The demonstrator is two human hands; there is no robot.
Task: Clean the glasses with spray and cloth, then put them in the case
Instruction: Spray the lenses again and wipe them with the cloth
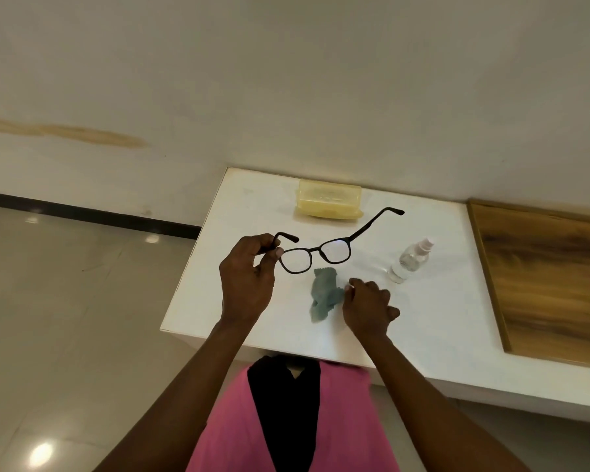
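The left hand [247, 277] pinches the black glasses [324, 248] by one temple hinge and holds them, arms unfolded, above the white counter [433, 301]. The right hand [367, 306] pinches the grey-blue cloth [324, 294] lying below them. A clear spray bottle [411, 258] lies to the right; the closed yellow case [329, 199] sits behind.

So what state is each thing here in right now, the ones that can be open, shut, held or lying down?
glasses: arms unfolded, held up off the table
left hand: pinches the glasses' temple
right hand: grips the cloth's edge
cloth: crumpled, on the table
spray bottle: lying on its side, untouched
case: lid shut
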